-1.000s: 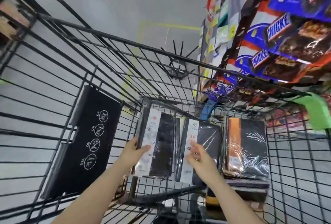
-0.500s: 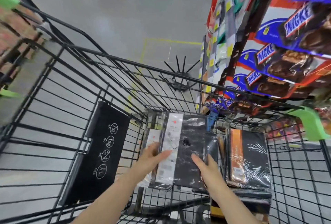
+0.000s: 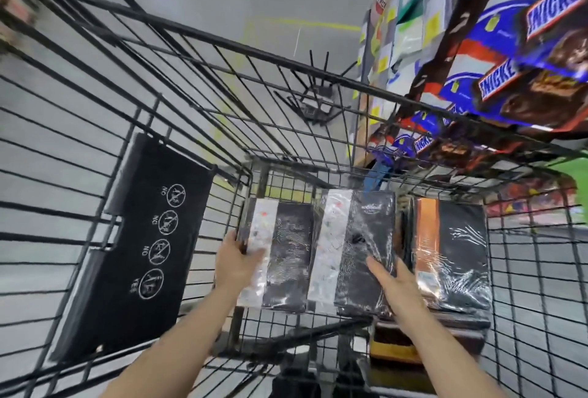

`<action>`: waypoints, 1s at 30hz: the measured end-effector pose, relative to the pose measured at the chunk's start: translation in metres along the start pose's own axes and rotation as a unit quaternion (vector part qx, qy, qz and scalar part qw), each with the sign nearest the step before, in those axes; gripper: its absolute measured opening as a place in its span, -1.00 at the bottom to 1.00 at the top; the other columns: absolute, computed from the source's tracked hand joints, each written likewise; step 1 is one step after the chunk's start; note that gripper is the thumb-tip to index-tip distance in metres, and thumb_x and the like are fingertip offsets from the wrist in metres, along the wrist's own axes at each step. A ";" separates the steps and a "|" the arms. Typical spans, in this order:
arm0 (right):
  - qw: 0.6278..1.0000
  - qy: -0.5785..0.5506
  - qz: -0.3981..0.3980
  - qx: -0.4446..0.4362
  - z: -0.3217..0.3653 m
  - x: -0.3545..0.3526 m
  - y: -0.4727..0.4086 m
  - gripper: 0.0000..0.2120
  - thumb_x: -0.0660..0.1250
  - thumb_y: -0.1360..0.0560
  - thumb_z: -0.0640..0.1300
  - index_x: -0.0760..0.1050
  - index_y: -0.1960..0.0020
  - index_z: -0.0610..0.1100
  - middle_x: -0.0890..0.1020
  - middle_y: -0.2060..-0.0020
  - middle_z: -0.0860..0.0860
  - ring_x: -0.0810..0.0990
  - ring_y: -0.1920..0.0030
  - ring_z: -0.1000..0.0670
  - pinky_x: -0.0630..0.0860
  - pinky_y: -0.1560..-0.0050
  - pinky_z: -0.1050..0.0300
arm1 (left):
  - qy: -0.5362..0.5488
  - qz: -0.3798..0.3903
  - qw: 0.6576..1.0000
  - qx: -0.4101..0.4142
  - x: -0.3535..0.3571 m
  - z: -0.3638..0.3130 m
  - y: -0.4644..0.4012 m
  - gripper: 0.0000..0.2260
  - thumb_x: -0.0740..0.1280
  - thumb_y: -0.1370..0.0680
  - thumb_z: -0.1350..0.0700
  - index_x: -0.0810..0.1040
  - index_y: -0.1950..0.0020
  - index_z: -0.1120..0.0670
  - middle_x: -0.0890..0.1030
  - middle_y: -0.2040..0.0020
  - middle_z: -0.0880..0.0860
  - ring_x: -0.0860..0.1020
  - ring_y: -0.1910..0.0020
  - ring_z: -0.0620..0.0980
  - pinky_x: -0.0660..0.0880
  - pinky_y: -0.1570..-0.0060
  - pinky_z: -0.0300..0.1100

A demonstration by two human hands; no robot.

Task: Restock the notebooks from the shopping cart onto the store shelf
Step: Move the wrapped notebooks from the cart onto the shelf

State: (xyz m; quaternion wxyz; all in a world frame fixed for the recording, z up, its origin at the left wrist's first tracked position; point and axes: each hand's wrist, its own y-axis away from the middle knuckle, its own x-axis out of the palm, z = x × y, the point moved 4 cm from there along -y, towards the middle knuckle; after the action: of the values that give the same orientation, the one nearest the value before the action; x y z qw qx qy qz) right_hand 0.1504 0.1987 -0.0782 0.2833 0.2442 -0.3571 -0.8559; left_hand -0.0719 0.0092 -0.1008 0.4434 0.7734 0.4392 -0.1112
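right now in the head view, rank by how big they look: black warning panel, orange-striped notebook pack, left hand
1. black warning panel
2. orange-striped notebook pack
3. left hand
This ranks apparent size only; wide-angle distortion may skew it.

Head view: looks forward and steeply down into the shopping cart (image 3: 286,57).
Nearness: close, at arm's reach above both hands.
Framing: wide-angle, shelf (image 3: 477,47) at right edge.

Both forearms extended forward and down. Left hand (image 3: 235,259) has thumb on top, fingers curled under. Right hand (image 3: 393,283) lies flat, fingers straight.
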 end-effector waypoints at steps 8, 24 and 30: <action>1.000 -0.001 0.016 -0.005 0.018 -0.009 0.025 -0.10 0.40 -0.28 0.28 0.14 -0.48 -0.04 0.29 -0.44 -0.05 0.31 -0.39 -0.11 0.28 -0.38 -0.11 | 0.029 0.079 0.996 -0.005 -0.003 -0.019 0.015 -0.61 0.34 -0.52 0.13 0.36 -0.31 0.16 0.55 -0.12 0.11 0.54 -0.05 0.09 0.45 -0.02 -0.12; 0.996 -0.056 -0.024 -0.065 0.080 -0.167 0.173 -0.10 0.43 -0.30 0.23 0.11 -0.48 -0.07 0.36 -0.36 0.03 0.35 -0.35 -0.04 0.28 -0.36 0.03 | 0.027 0.116 0.986 0.117 -0.060 -0.178 0.174 -0.48 0.38 -0.46 -0.09 0.33 -0.31 0.10 0.54 -0.21 0.07 0.53 -0.11 0.08 0.45 -0.18 -0.01; 0.984 -0.080 -0.039 -0.151 0.081 -0.286 0.229 -0.61 0.33 -0.49 -0.11 0.31 -0.28 -0.04 0.43 -0.06 0.08 0.43 -0.03 0.10 0.33 -0.09 0.25 | 0.089 0.120 0.968 0.201 -0.007 -0.252 0.278 -0.65 0.31 -0.55 0.12 0.34 -0.30 0.11 0.50 -0.08 0.01 0.46 0.24 -0.17 0.44 0.28 -0.32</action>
State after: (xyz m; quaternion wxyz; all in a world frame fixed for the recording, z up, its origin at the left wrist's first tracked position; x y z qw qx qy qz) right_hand 0.3776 0.2918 0.2062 0.2536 0.1430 -0.2354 -0.9273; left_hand 0.0854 0.1409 0.2131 0.2487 0.9004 0.3493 -0.0740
